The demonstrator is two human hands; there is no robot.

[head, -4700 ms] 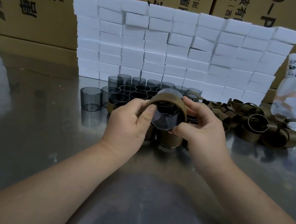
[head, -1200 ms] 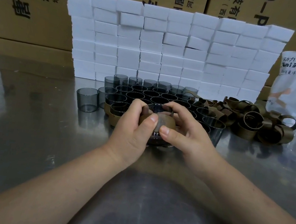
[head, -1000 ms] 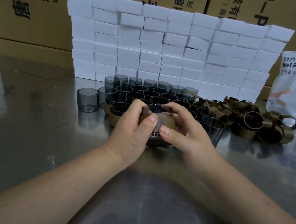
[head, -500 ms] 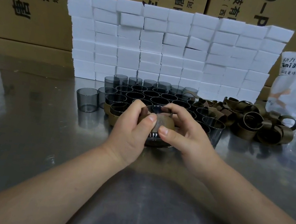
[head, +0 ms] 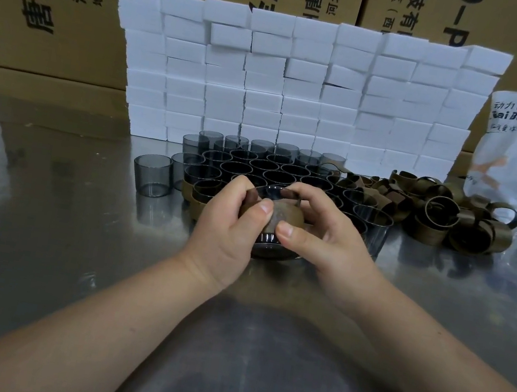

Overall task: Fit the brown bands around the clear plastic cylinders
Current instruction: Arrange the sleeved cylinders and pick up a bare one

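At frame centre, left grip (head: 228, 225) and right grip (head: 328, 240) both pinch a band (head: 282, 217) around a cylinder (head: 270, 250) standing on the worktop (head: 42, 229), likely braced there so the band slides down squarely.

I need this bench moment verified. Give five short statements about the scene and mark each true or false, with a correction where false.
1. The left hand and right hand both grip one cylinder with a brown band round it. True.
2. The loose bands lie in a pile left of the grouped cylinders. False: the pile lies to their right.
3. One lone cylinder stands apart, left of the group. True.
4. The white blocks are stacked nearer the person than the cylinders. False: they form a wall behind them.
5. The table is wood. False: it is shiny metal.
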